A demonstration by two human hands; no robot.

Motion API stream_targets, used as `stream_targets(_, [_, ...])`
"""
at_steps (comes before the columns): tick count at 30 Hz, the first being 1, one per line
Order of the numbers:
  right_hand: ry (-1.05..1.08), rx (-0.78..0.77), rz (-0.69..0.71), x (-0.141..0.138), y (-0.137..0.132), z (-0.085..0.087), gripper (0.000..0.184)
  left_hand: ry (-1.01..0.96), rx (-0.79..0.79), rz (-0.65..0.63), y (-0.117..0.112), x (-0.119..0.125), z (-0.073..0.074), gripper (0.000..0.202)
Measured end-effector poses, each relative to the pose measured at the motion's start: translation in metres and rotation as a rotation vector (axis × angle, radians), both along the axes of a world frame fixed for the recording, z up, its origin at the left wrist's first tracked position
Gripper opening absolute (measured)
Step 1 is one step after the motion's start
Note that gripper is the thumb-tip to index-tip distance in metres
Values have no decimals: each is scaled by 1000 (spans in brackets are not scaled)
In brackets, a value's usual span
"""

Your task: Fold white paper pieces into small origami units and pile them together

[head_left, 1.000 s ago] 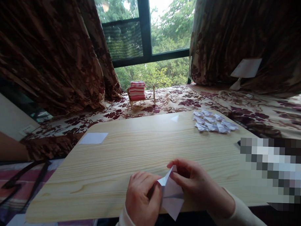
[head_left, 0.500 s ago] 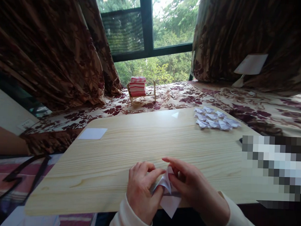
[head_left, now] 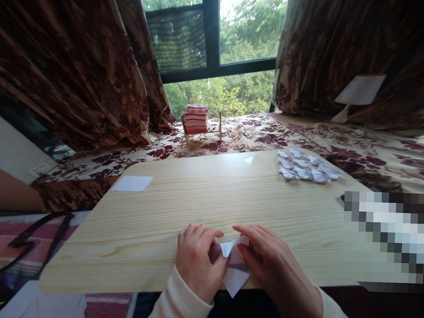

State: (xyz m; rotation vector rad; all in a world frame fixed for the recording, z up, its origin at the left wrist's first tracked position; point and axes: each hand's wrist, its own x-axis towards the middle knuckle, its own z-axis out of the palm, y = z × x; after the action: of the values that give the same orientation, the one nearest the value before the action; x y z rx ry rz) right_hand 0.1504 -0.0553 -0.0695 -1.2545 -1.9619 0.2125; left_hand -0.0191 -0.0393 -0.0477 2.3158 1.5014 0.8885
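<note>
At the near edge of the light wooden table (head_left: 183, 195), both my hands pinch one small piece of folded white paper (head_left: 235, 271). My left hand (head_left: 198, 260) has its fingers curled on the paper's left side. My right hand (head_left: 274, 268) grips the right side, thumb and fingers pressed onto the fold. The paper's lower point hangs past the table edge. A single flat white paper square (head_left: 132, 183) lies at the table's far left. A pile of several folded white paper pieces (head_left: 306, 166) sits at the far right corner.
One small white paper triangle (head_left: 248, 160) lies near the table's far edge. Beyond it a small wooden rack with striped red-and-white cloth (head_left: 196, 121) stands on a floral cover. Brown curtains flank a window. A pixelated area covers the table's right side. A dark strap lies at left.
Both hands have lowered the paper closer to the table edge and pressed it flatter; the raised flap is folded down. The view has shifted slightly.
</note>
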Motion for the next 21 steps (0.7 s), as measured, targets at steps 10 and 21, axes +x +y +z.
stream_targets(10, [16, -109, 75, 2, 3, 6, 24, -55, 69, -221, -1, -1, 4, 44])
stream_targets(21, [-3, -178, 27, 2, 8, 17, 13, 18, 55, -46, 8, -1, 7, 21])
